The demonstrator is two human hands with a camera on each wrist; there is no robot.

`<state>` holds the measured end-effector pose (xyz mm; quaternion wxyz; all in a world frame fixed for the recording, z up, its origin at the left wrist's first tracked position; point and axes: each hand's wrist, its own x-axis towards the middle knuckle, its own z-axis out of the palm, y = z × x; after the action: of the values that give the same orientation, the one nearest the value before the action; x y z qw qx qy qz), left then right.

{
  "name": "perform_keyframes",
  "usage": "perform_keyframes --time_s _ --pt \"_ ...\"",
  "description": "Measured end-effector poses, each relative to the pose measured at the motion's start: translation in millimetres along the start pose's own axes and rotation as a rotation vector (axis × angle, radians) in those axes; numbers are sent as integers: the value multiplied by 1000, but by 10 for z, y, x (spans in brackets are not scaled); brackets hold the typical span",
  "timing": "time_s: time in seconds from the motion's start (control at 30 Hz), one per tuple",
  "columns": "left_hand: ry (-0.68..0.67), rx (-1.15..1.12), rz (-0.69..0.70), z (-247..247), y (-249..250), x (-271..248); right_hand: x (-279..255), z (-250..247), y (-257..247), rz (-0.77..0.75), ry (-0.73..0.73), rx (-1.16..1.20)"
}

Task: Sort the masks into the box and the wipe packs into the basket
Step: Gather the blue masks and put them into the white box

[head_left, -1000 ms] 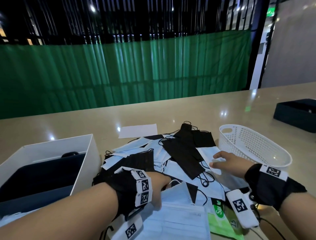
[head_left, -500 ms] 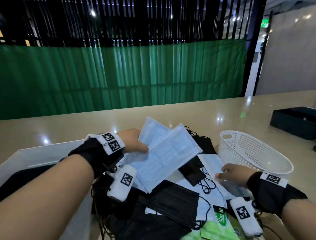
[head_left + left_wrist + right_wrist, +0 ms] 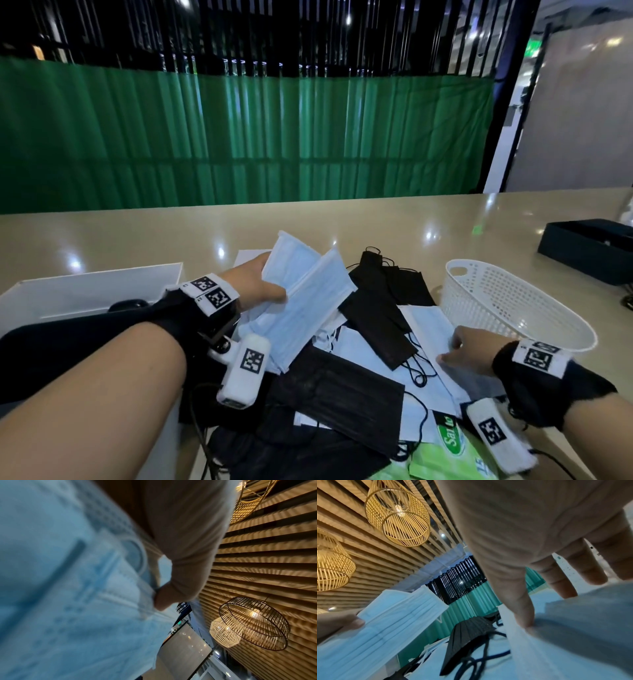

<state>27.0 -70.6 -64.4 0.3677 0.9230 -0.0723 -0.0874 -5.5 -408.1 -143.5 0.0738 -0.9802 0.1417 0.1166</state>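
My left hand (image 3: 255,284) grips a small stack of light blue masks (image 3: 305,301), lifted and fanned above the pile, just right of the white box (image 3: 92,291). In the left wrist view my thumb (image 3: 180,561) presses on the blue masks (image 3: 60,601). My right hand (image 3: 469,353) rests with straight fingers on a light blue mask (image 3: 431,329) at the pile's right side, beside the white basket (image 3: 513,308); the right wrist view shows the right hand (image 3: 539,534) with its thumb tip on that mask (image 3: 573,628). Black masks (image 3: 373,315) lie mixed in. A green wipe pack (image 3: 448,448) lies at the near edge.
The box holds dark contents (image 3: 68,346) under my left forearm. A dark tray (image 3: 589,250) stands at the far right of the beige table (image 3: 171,236). A green curtain (image 3: 239,137) runs behind. The basket's inside shows nothing.
My left hand lifted the stack of blue masks off the near part of the pile and raised it toward the box. My right hand slid slightly nearer across the pile.
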Motion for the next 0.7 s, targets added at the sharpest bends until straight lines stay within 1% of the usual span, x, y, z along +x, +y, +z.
perform_keyframes --time_s 0.13,0.2,0.27,0.37,0.43,0.5,0.57,0.63,0.7 --pt "-10 -68 25 -1 -11 7 105 67 21 15 -1 22" --pt "-25 -127 35 2 -17 -6 102 68 23 29 24 61" --pt "-53 -189 49 6 -14 -13 87 77 28 34 58 76" --pt "-72 -277 66 23 -18 -4 39 85 21 4 157 67" --pt "-63 -308 77 34 -30 10 25 83 -1 -34 249 151" --pt "-52 -335 82 37 -40 29 -20 7 -49 -89 292 336" --pt "-33 -360 82 34 -52 40 -63 -90 -76 -61 251 514" --pt "-31 -341 84 24 -64 39 -74 -150 -55 -29 156 627" --pt "-27 -301 83 18 -72 32 -86 -175 -35 -36 83 742"
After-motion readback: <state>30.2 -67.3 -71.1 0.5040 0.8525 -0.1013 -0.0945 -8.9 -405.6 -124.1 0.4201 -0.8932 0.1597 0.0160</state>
